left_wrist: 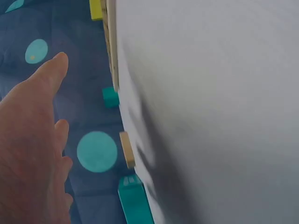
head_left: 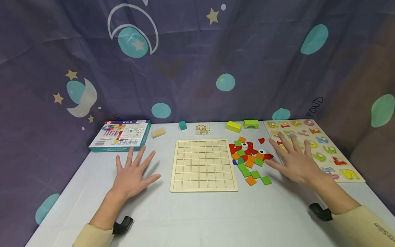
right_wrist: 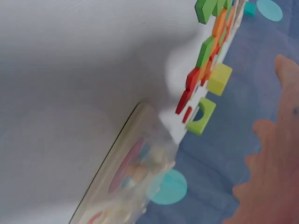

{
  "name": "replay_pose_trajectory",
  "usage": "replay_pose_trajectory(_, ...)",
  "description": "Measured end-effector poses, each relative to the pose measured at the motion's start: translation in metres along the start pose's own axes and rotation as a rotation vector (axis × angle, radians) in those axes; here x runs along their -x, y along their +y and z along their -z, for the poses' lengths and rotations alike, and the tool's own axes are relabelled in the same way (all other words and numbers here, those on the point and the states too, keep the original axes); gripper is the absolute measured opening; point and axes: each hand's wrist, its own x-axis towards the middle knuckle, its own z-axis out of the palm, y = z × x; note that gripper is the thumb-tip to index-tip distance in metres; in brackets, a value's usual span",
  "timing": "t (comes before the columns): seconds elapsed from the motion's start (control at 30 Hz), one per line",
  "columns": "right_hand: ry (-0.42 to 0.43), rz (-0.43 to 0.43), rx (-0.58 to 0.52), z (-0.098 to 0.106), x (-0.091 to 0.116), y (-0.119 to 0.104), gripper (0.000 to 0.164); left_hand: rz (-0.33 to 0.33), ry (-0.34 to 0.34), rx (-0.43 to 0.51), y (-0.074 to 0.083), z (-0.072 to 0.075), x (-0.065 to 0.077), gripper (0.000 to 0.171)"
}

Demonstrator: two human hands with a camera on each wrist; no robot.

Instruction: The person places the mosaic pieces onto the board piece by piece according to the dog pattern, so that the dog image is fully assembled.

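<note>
My left hand [head_left: 132, 176] hovers over the white table with its fingers spread, between a flat boxed set [head_left: 120, 136] and a wooden grid board [head_left: 203, 165]. The grid's square cells hold nothing. On the other side, my right hand [head_left: 297, 163] hangs with fingers spread near the number puzzle board [head_left: 321, 156], overlapping its left edge in the head view. A loose pile of flat pieces lies between the grid and this hand: green squares [head_left: 255, 174], orange squares [head_left: 251, 180], red pieces [head_left: 267, 156] and white round pieces with dark centres [head_left: 262, 151]. Neither hand holds anything.
Along the back stand a plain wooden block [head_left: 158, 133], a teal cube [head_left: 182, 125], a small picture card [head_left: 202, 129], a yellow block [head_left: 234, 126] and a green arch block [head_left: 251, 124]. A dark patterned cloth [head_left: 191, 61] hangs behind the table [head_left: 210, 219].
</note>
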Motion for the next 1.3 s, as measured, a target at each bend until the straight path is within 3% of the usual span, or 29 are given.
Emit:
replay_pose_trajectory(0.3, -0.036, -0.001, -0.040, -0.003, -0.020, -0.009, 0.089, -0.031, 0.003, 0.044, 0.023, -0.006, -0.022, 0.090)
replay_pose_trajectory(0.6, -0.038, 0.016, -0.133, -0.008, -0.051, -0.007, 0.083, -0.040, -0.018, 0.155, 0.030, -0.021, -0.039, 0.091)
replay_pose_trajectory(1.0, -0.031, 0.080, -0.245, -0.017, -0.078, 0.003, 0.063, -0.129, -0.038, 0.311, 0.031, -0.036, -0.044, 0.086)
replay_pose_trajectory(1.3, -0.076, 0.047, -0.276, -0.029, -0.094, 0.005, 0.046, -0.174, -0.101, 0.399, 0.027, -0.045, -0.043, 0.079)
